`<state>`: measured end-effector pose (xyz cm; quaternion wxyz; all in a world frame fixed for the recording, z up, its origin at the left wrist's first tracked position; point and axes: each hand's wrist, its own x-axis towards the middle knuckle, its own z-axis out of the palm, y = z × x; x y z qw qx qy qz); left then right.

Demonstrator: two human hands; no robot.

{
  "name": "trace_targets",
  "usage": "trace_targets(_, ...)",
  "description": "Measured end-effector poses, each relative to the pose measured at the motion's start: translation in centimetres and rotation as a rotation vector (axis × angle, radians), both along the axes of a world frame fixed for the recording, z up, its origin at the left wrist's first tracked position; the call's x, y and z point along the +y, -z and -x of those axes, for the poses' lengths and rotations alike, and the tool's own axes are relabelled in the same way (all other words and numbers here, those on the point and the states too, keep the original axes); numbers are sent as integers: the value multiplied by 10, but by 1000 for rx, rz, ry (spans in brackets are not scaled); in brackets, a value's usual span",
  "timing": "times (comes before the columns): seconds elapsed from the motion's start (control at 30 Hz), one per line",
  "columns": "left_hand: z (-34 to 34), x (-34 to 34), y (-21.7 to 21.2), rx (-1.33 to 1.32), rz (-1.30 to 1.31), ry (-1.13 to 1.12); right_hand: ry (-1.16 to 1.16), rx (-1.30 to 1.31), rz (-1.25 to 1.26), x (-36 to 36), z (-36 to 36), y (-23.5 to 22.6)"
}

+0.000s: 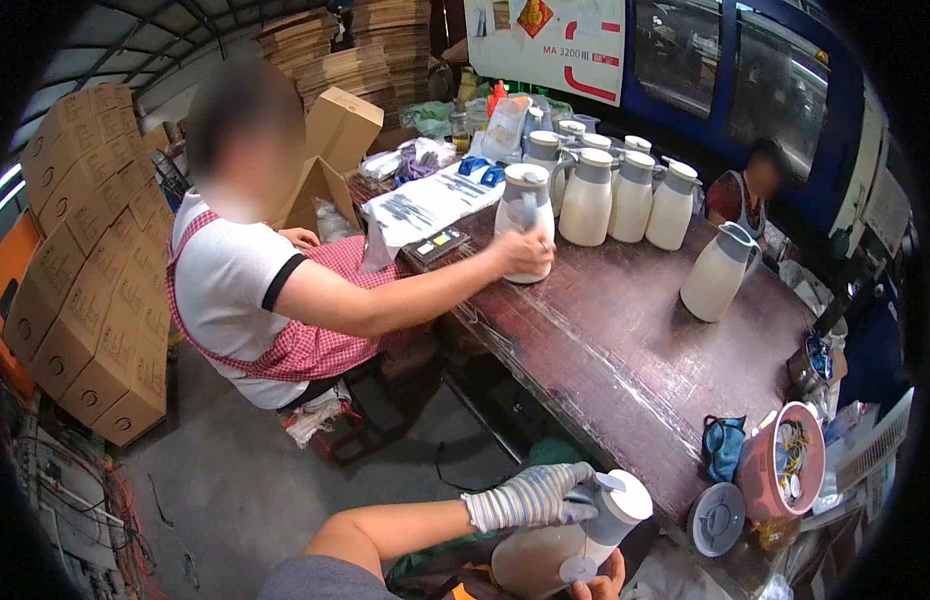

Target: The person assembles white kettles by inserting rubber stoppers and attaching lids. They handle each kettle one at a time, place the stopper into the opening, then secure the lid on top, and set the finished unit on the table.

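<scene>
A cream vacuum jug with a grey collar and white lid leans at the table's near edge, in front of me. My left hand, in a striped knit glove, is closed around its grey upper part by the handle. Low on the jug's side, my bare right hand pinches a small round pale tag, which seems to hang on a thin string. Part of the right hand is cut off by the lower edge. Across the table corner, a co-worker's hand grips another jug.
Several jugs stand grouped on the dark red table; one jug stands apart. To the right are a pink basket, a grey round lid and a blue mask. Stacked cartons line the left. Another person sits beyond the table.
</scene>
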<state>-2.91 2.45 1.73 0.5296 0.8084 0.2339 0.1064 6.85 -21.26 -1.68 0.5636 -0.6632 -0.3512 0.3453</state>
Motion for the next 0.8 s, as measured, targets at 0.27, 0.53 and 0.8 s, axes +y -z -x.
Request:
trace_targets(0.27, 1, 2, 9, -1, 168, -68, -128, -318, -13, -4, -2, 23)
trace_targets(0.53, -3, 5, 23, -128, 326, -104, -182, -348, -23, 1, -7, 16)
trace_targets(0.8, -6, 8, 27, -174, 442, -90, 59, 179, -46, 6, -15, 5)
